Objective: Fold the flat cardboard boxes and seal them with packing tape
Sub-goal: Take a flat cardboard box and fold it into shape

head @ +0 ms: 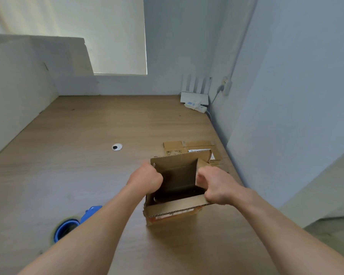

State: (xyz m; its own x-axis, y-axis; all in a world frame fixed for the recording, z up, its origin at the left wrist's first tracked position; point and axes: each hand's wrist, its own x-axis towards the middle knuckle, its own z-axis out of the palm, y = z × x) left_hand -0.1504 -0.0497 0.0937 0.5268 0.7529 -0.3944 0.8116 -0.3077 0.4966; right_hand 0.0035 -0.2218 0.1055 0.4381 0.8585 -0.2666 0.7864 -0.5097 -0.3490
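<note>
Down from the head camera, an open cardboard box [179,175] stands upright on a wooden desk [83,132], toward its right side and close to the person. Its top flaps are up and its dark inside shows. The left hand [147,179] is clenched on the box's left wall, with the fingers curled over the top edge and hidden inside. The right hand [216,187] grasps the right side: the thumb and fingers pinch the small right flap, and the heel of the hand sits at the corner where the near flap begins. The near flap leans out toward the person, its corrugated edge showing.

Just behind the box, and partly hidden by its far flap, a flat cardboard [189,145] lies on the desk with printed marks and a white label. It is close to the right wall.

A blue tape dispenser [75,223] lies near the left forearm, which covers part of it. It is well apart from the box. A round cable grommet [117,147] is set in the desk, left of the flat cardboard.

In the far right corner a white router [195,96] stands with its antennas up. A power strip [196,107] lies just in front of it, and a plug [220,88] sits in a wall socket beside it. A white partition [18,86] borders the desk's left and far sides.
</note>
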